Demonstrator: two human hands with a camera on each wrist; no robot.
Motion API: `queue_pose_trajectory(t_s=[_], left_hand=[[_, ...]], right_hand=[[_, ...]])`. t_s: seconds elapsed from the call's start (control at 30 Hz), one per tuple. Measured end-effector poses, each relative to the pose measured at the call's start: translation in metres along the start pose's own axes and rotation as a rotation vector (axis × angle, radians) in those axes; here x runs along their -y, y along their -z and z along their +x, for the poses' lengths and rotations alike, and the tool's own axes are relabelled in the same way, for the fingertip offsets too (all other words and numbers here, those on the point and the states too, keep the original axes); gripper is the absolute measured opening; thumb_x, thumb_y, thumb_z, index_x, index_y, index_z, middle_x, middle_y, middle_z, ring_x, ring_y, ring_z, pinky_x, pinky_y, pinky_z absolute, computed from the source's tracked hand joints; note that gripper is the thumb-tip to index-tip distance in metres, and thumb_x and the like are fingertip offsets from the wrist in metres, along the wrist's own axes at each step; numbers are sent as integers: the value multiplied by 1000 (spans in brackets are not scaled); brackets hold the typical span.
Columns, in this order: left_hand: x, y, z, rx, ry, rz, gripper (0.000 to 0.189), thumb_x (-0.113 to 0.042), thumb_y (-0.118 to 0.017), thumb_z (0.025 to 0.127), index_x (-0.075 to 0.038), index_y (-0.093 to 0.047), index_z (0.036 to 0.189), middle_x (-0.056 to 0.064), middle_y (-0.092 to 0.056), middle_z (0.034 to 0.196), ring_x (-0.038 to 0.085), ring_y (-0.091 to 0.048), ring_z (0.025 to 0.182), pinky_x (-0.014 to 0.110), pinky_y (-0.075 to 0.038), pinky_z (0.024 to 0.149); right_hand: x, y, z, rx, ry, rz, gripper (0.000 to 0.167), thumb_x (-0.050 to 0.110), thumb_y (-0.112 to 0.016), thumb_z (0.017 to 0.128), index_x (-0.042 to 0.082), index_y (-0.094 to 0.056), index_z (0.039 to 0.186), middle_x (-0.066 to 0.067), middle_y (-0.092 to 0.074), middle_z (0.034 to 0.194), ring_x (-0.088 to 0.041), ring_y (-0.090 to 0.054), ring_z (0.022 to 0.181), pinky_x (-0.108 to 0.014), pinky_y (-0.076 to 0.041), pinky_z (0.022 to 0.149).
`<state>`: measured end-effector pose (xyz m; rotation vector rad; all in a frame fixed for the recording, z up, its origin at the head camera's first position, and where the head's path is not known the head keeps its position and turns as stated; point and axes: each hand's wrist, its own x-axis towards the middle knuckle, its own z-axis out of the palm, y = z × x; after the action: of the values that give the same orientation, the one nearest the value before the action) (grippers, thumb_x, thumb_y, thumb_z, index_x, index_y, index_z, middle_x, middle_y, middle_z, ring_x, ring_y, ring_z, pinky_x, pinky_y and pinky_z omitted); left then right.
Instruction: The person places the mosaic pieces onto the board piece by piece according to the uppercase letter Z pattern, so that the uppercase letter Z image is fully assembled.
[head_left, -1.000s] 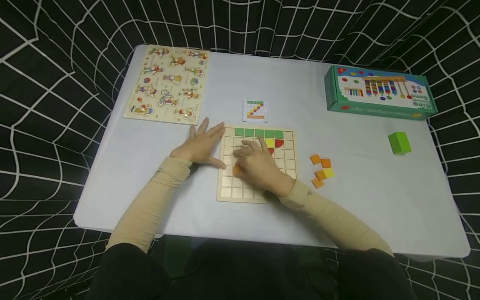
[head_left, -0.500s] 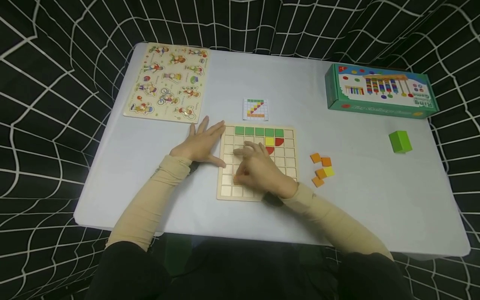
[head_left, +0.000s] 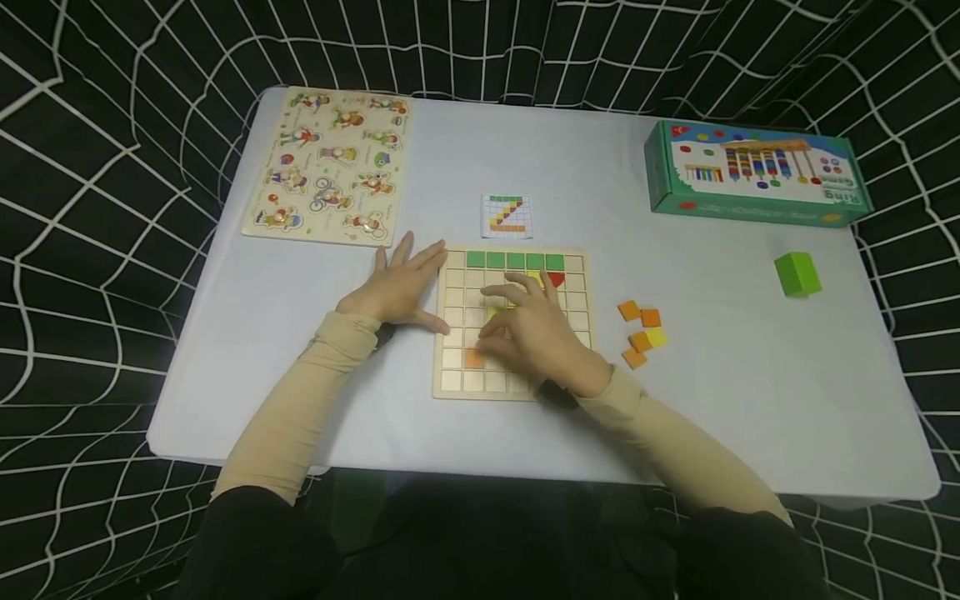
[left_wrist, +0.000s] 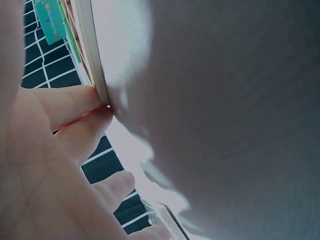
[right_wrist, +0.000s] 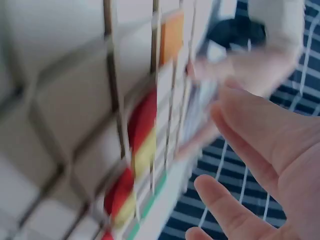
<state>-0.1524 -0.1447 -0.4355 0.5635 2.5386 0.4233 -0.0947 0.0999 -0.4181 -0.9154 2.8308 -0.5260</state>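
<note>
A wooden grid board (head_left: 452, 381) lies on the white table, with green tiles (head_left: 515, 261) along its upper row. A single orange tile (head_left: 474, 358) sits in a cell in its lower left part. Spread against the board's left edge, my left hand (head_left: 392, 287) touches it with straight fingers; the left wrist view has fingertips (left_wrist: 102, 100) against that edge. My right hand (head_left: 542, 331) hovers over the board, thumb and index finger close together, nothing visible between them. In the right wrist view, red pieces (right_wrist: 142, 122) and yellow ones fill some cells. My right hand hides part of the pattern.
Several loose orange tiles (head_left: 633, 358) and a yellow tile (head_left: 657, 337) lie right of the board. A small pattern card (head_left: 507, 217) is above it. A picture puzzle (head_left: 330, 167), a green game box (head_left: 757, 173) and a green block (head_left: 798, 275) stand farther out.
My right hand set the orange tile into a lower-left cell, let it go, and moved slightly right and up. My left hand stayed at the board's edge.
</note>
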Motion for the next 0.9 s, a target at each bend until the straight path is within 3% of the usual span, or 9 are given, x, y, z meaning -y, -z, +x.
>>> queue_pose_trajectory(t_s=[0.23, 0.47, 0.63, 0.77, 0.9], left_hand=[[1, -1, -1, -9, -4, -13, 127, -59, -84, 76, -7, -12, 166, 4, 0, 178, 46, 16, 160, 79, 7, 122], [1, -1, 0, -13, -8, -12, 126, -60, -83, 76, -8, -12, 167, 4, 0, 178, 45, 17, 161, 79, 6, 122], [0, 1, 0, -14, -4, -11, 126, -59, -83, 77, -8, -13, 166, 3, 0, 178, 45, 17, 161, 79, 6, 122], [0, 1, 0, -12, -4, -12, 125, -59, -84, 76, -7, -13, 166, 3, 0, 178, 45, 17, 160, 79, 6, 122], [0, -1, 0, -10, -2, -17, 126, -59, -84, 76, -8, -13, 166, 3, 0, 178, 45, 17, 161, 78, 7, 122]], right_hand=[[-36, 21, -21, -53, -118, -7, 15, 27, -86, 84, 15, -85, 93, -15, -65, 142, -47, -41, 146, -78, -14, 123], [-91, 44, -70, -75, -269, -11, 17, 13, -82, 86, 7, -82, 102, -23, -57, 148, -54, -34, 146, -84, -10, 119], [-121, 56, -101, -13, -339, -44, 23, 4, -81, 82, 6, -81, 105, -30, -50, 150, -61, -27, 145, -89, -9, 114], [-134, 60, -110, 86, -390, -102, 28, 2, -80, 83, 7, -80, 110, -31, -44, 154, -64, -22, 146, -90, -9, 112], [-142, 60, -116, 124, -398, -141, 31, 6, -82, 82, 5, -79, 113, -30, -45, 155, -63, -22, 146, -89, -12, 113]])
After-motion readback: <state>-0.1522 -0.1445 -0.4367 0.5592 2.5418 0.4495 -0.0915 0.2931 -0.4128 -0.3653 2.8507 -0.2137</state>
